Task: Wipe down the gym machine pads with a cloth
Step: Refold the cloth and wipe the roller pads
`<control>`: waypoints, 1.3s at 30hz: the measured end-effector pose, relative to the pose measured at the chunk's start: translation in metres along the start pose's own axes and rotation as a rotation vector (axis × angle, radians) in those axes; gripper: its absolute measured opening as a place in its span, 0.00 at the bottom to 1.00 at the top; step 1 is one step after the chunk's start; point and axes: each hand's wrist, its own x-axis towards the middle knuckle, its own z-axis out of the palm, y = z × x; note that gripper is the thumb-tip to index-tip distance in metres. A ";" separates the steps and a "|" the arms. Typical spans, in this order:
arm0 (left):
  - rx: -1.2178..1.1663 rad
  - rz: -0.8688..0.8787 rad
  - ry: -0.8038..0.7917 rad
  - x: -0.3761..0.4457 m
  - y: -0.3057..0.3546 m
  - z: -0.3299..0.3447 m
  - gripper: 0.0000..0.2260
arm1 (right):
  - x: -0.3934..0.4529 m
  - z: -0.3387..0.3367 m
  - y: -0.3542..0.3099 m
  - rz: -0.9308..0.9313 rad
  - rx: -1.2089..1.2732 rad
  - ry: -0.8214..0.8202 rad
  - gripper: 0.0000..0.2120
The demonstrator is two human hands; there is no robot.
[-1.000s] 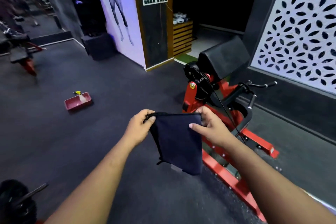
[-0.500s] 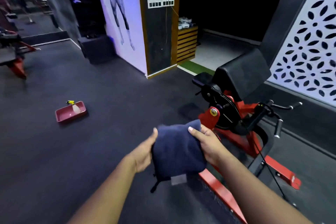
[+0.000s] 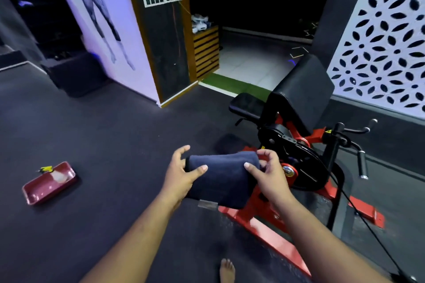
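Note:
A folded dark blue cloth (image 3: 224,179) hangs in front of me, held at both ends. My left hand (image 3: 180,174) grips its left end with thumb over the front. My right hand (image 3: 268,173) pinches its right end. Behind the cloth stands a red-framed gym machine (image 3: 305,167) with a large slanted black arm pad (image 3: 303,89) and a small black seat pad (image 3: 247,105). Both hands are well short of the pads, lower and to the left of them.
A red tray (image 3: 47,182) with a spray bottle (image 3: 54,172) lies on the dark floor at the left. The machine's black handles (image 3: 358,145) stick out at the right. Its red base rail (image 3: 273,234) runs past my bare foot (image 3: 226,270). A pillar (image 3: 161,37) stands behind.
The cloth went from hanging open to folded into a thicker bundle between both hands. My view has swung toward the machine, whose pads look nearer.

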 end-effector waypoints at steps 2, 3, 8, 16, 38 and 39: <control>0.136 0.091 -0.088 0.046 0.010 0.001 0.37 | 0.043 0.001 0.005 -0.037 -0.002 0.011 0.25; 0.235 0.128 -0.101 0.065 0.016 0.002 0.36 | 0.061 0.001 0.006 -0.066 -0.056 -0.011 0.28; 0.679 0.248 -0.116 0.163 0.054 0.012 0.24 | 0.156 0.003 -0.002 -0.188 -0.414 -0.066 0.31; 0.832 0.470 -0.083 0.313 0.092 0.040 0.11 | 0.284 -0.014 -0.023 -0.285 -0.596 0.216 0.09; 0.287 0.198 -0.933 0.623 0.175 0.349 0.11 | 0.550 -0.104 -0.040 0.289 -0.806 1.058 0.34; 0.410 0.226 -0.965 0.634 0.168 0.353 0.12 | 0.560 -0.098 -0.024 0.424 -0.767 0.903 0.40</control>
